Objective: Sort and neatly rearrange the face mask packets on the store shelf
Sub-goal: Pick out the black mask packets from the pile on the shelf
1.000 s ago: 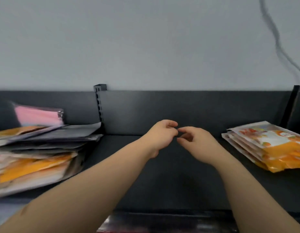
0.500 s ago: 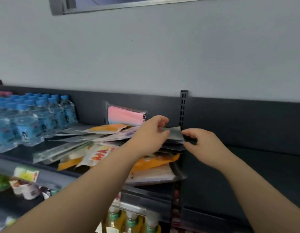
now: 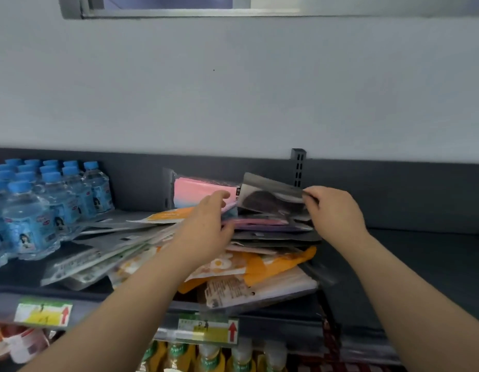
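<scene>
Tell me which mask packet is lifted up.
The dark grey packet, pinched at its right edge by the right hand; it alone tilts up above the pile.

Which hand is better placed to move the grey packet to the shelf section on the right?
Right. The right hand pinches the grey packet by its right edge, tilted up off the pile, and is nearest that shelf section. The left hand rests on the pile, farther left.

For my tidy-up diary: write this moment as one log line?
right hand: pinches glossy grey plastic mask packet, tilted up | left hand: on messy pile of mixed packets, grip unclear
</scene>
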